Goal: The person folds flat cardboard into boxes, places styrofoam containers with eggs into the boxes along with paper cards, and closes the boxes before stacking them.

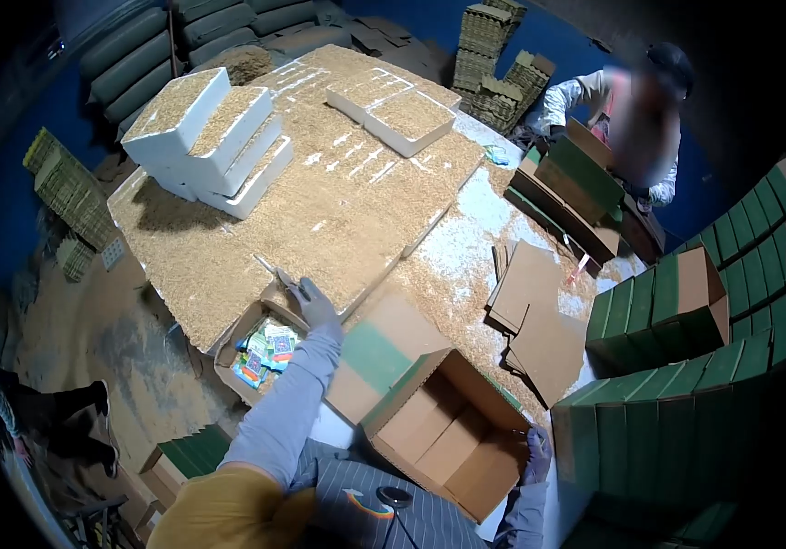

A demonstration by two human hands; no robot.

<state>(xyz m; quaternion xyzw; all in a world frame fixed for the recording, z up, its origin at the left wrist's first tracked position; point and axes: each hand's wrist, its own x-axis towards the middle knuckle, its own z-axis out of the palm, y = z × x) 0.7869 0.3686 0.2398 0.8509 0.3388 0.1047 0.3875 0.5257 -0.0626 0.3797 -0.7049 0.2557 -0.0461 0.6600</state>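
Observation:
My left hand [318,306], in a grey glove, is at the near edge of the chaff-covered block. Its fingers are closed on a slim tool [269,268] with a pale tip, whose kind I cannot make out. Below that hand is a small carton [226,352] holding colourful printed packets [269,352]. My right hand [537,456], gloved too, grips the right rim of an open cardboard box [439,430]. The box is tilted, its bare brown inside facing me. Under my left forearm and beside the box lies a green-and-brown cardboard flap [384,352].
Stacked white foam trays [214,146] stand on the chaff-covered surface [319,220]. Flat cardboard sheets [535,320] lie to the right, near rows of green boxes [649,430]. A co-worker [626,128] handles cartons [567,201] across the table. Another person's legs [81,403] show at lower left.

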